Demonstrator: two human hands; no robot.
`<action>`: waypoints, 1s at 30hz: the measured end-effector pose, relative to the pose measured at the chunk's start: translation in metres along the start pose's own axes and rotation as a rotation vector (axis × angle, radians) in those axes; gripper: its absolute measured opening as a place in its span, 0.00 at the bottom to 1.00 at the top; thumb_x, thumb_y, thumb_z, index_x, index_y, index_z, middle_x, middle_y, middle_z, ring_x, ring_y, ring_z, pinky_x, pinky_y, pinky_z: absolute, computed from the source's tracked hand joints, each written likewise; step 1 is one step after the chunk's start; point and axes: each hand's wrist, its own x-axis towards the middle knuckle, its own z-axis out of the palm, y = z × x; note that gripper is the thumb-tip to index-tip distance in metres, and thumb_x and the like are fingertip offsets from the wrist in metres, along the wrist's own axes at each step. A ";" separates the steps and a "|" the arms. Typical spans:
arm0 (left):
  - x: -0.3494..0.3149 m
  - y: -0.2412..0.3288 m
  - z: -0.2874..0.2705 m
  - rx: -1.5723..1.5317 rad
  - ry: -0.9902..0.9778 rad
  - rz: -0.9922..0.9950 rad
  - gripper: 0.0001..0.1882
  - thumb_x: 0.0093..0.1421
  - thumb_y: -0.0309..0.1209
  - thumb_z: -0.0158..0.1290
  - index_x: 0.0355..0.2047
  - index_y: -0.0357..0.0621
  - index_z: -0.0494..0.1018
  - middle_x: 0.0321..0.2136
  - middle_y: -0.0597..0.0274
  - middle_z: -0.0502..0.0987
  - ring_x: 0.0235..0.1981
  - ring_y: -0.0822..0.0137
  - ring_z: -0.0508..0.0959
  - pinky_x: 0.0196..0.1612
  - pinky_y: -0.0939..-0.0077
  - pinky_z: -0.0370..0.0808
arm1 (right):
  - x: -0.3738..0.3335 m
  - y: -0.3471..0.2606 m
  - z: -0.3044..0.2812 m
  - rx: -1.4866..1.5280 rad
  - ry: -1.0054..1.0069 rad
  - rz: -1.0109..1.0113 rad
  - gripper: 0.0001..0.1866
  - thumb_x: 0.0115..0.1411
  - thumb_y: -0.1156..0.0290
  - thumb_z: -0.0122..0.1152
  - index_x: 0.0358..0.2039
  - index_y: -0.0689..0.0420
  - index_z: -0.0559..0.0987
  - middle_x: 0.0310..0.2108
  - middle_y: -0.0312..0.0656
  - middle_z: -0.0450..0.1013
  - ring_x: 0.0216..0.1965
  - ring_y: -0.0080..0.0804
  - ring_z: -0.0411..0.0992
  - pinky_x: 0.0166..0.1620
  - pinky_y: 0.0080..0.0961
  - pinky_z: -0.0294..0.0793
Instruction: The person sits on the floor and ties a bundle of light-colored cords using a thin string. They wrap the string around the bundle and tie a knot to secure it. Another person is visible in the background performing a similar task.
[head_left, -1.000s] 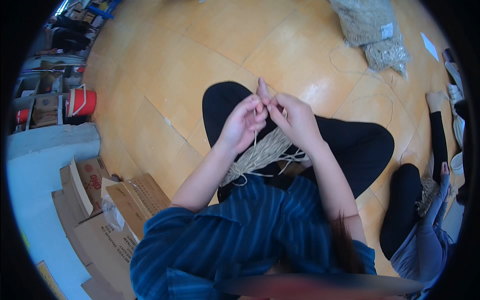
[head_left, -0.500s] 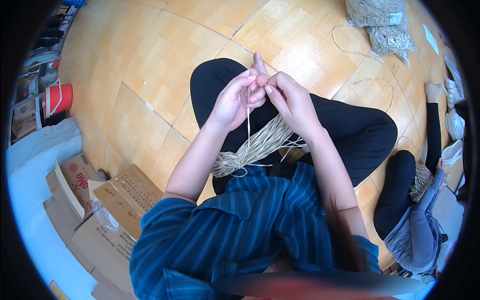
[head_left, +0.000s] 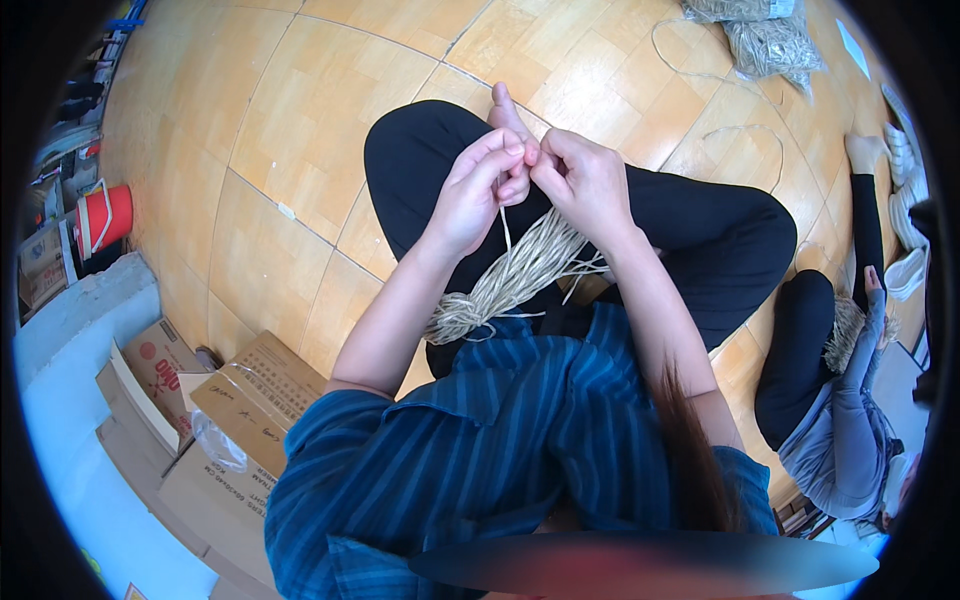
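Note:
A bundle of beige straw-like twine [head_left: 520, 268] lies across my lap, gathered into a knotted end on the left with loose ends on the right. One strand of twine [head_left: 506, 226] rises from the bundle into my left hand [head_left: 475, 190], whose fingers are closed on it. Close beside it, fingertips nearly meeting, is my right hand [head_left: 588, 188], its thumb and forefinger pinched together. Whatever the right fingers grip is too small or hidden to make out. Both hands are raised above my crossed legs in black trousers [head_left: 715, 230].
Clear bags of twine [head_left: 775, 50] lie on the tiled floor at the far right, near loose strands. Another person [head_left: 835, 430] sits at the right, hands at a similar bundle. Cardboard boxes [head_left: 255, 395] stand at the near left, a red bucket [head_left: 106, 218] farther back.
My hands remain together; the right hand has turned slightly, its knuckles now more upward, and the left fingers have curled in more. The whole view has shifted a little.

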 end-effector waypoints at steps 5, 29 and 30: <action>-0.001 -0.004 0.001 -0.016 0.077 -0.013 0.08 0.64 0.29 0.39 0.29 0.41 0.63 0.25 0.69 0.64 0.16 0.82 0.54 0.20 0.86 0.53 | -0.002 0.006 0.007 0.032 0.051 -0.050 0.07 0.49 0.71 0.58 0.19 0.58 0.72 0.16 0.40 0.69 0.16 0.33 0.69 0.23 0.27 0.68; -0.033 -0.018 0.060 0.374 0.258 0.249 0.08 0.67 0.29 0.46 0.38 0.36 0.72 0.27 0.72 0.71 0.25 0.85 0.68 0.27 0.90 0.65 | -0.053 -0.039 -0.002 1.096 0.037 0.334 0.18 0.67 0.64 0.45 0.49 0.64 0.74 0.55 0.44 0.67 0.56 0.31 0.64 0.59 0.26 0.60; -0.033 -0.019 0.062 0.396 0.265 0.284 0.08 0.67 0.29 0.46 0.38 0.36 0.72 0.27 0.71 0.72 0.26 0.84 0.69 0.29 0.90 0.67 | -0.054 -0.038 -0.004 1.059 0.056 0.336 0.18 0.67 0.65 0.45 0.48 0.64 0.75 0.54 0.43 0.67 0.55 0.31 0.65 0.59 0.26 0.60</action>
